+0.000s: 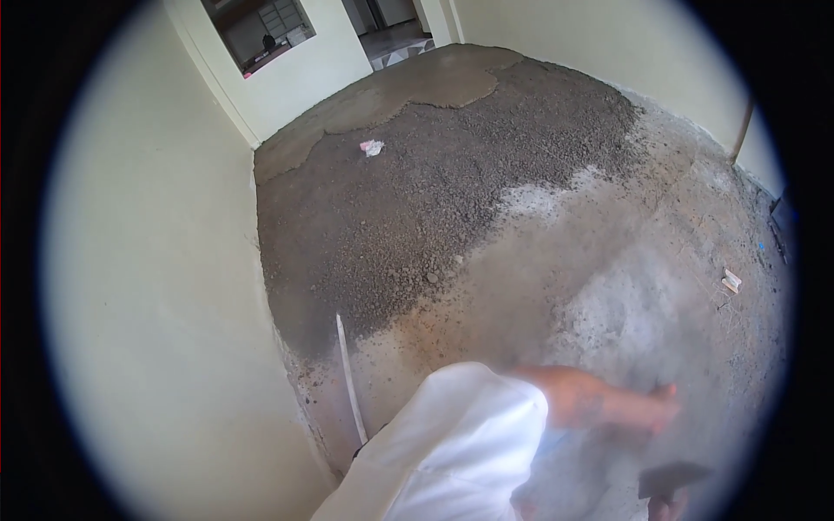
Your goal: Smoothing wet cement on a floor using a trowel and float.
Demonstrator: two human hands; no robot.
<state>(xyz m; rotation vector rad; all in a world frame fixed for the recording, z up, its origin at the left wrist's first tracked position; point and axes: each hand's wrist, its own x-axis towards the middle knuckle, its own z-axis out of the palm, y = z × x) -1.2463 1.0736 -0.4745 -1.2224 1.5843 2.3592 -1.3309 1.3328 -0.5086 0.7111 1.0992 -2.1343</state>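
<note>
In the head view, the left hand (663, 408) reaches across to the near right, bare and blurred, and I cannot tell whether its fingers are spread or curled. The right hand (667, 509), at the near edge, looks clamped on a dark flat tool (673, 477), which lies just nearer than the left hand; the two hands are apart. The likeliest trouble is the tool's edge catching the left hand, since they are close and pale dust blurs that corner. That dust, hanging over the floor (486, 295), could also get into the eyes or lungs and hide where the tool meets the ground. A foot or sleeve might knock the long pale stick (350, 378) lying at the near left, beside the left wall (148, 260). Beyond it, dark rubble (391, 217) spreads across the middle, its loose lumps likely to roll underfoot, and it stands between the person and the smooth grey layer (426, 87) at the far end. A crumpled scrap (372, 148) sits on the rubble; another pale scrap (731, 280) lies at the right. A pole (743, 130) leans at the right wall (625, 43).
</note>
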